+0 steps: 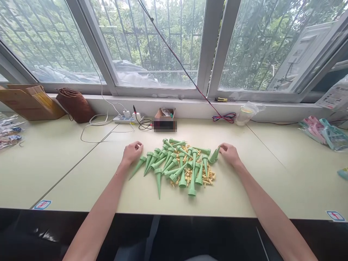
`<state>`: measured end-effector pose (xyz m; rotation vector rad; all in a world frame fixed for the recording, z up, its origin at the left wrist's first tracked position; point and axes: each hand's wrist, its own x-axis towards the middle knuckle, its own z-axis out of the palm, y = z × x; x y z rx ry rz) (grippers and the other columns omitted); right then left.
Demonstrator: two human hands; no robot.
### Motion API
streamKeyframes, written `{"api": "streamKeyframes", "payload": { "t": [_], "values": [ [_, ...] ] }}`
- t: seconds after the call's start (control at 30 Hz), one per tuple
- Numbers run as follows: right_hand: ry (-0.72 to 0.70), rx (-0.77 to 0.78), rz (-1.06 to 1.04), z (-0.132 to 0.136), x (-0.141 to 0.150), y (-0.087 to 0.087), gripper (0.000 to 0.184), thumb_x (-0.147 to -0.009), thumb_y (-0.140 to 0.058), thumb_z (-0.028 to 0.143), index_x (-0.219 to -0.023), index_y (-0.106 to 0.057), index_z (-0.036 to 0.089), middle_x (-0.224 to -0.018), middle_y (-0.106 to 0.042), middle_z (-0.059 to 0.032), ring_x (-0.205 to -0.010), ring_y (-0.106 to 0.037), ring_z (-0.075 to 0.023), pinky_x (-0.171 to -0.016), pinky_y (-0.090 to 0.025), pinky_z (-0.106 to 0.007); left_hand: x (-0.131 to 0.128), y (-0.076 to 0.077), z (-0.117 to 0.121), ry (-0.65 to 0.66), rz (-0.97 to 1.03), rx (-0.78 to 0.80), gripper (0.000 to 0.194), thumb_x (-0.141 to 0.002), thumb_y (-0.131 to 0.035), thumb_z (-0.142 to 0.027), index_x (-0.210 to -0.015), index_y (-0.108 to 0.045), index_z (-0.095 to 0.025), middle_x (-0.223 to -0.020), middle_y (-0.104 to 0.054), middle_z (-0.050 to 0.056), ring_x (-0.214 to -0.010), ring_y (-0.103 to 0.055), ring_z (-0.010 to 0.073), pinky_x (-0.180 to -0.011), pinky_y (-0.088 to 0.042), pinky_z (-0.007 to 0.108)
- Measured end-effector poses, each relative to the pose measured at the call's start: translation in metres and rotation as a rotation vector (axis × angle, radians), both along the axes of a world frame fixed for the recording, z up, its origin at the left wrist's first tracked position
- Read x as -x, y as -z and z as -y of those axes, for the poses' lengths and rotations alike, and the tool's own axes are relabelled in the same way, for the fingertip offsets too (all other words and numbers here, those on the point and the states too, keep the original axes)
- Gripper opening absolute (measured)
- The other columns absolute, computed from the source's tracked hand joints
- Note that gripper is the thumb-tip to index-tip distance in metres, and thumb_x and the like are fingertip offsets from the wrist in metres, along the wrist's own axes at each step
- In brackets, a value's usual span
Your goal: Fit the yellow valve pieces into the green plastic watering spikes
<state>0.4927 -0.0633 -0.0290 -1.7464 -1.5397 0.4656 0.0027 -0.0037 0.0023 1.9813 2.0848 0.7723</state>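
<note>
A heap of green plastic spikes point(158, 181), each a long taper with a wide ribbed cap, lies in the middle of the table. Small yellow plastic nozzle-like pieces point(210, 177) are spread under and among them. My right hand point(230, 153) is at the heap's right edge, its fingertips pinched at the narrow end of one green spike point(214, 156), which stands tilted with its cap down. Left of the heap, my left hand point(132, 152) rests near the tabletop, fingers loosely curled in with nothing visible in them.
A power strip point(126, 117) with cables, a small open box point(165, 117) and a bundled wire point(224, 117) line the back. Further out are a brown pouch point(75, 105), a cardboard box point(29, 103) and bagged pink and blue items point(324, 132). The table's front edge point(185, 214) runs between my forearms.
</note>
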Motion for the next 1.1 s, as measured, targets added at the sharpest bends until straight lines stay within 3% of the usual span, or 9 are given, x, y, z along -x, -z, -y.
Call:
{"api": "streamKeyframes", "payload": {
  "t": [1.1],
  "values": [
    [-0.018,0.007,0.015,0.0033,0.0024,-0.0019,0.024,-0.074,-0.046,0.029,-0.082,-0.067,0.019,-0.074,-0.071,-0.0034,-0.07,-0.063,-0.0188,-0.071,-0.045,-0.03,-0.0014,-0.0026,0.0023,0.001,-0.004,0.025,0.025,-0.08,-0.051,-0.037,-0.089,-0.069,-0.022,-0.075,-0.07,0.004,-0.074,-0.065,0.0209,-0.069,-0.046,0.028]
  ]
}}
